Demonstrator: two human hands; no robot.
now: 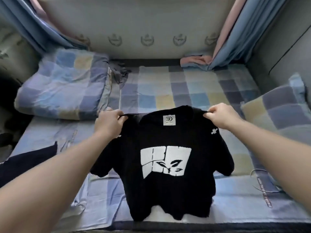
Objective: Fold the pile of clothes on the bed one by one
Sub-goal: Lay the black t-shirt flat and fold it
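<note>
Left hand [107,122] and right hand [222,117] are pinching, fingers clamped, the shoulders of a black T-shirt [165,167], hanging over the bed [185,91]. Soft, light, limp cloth; the shoulder seams look best to grip.

We can read little here. Inside the collar of the black T-shirt [161,190] sits a white label [169,120] with a round logo that looks like a "3" or "B" — the small line of print beneath it is too fine to make out. A white cross mark [214,131] stands on one shoulder. The large white chest print [165,161] shows blocks and leaves — no letters we can read.
</note>
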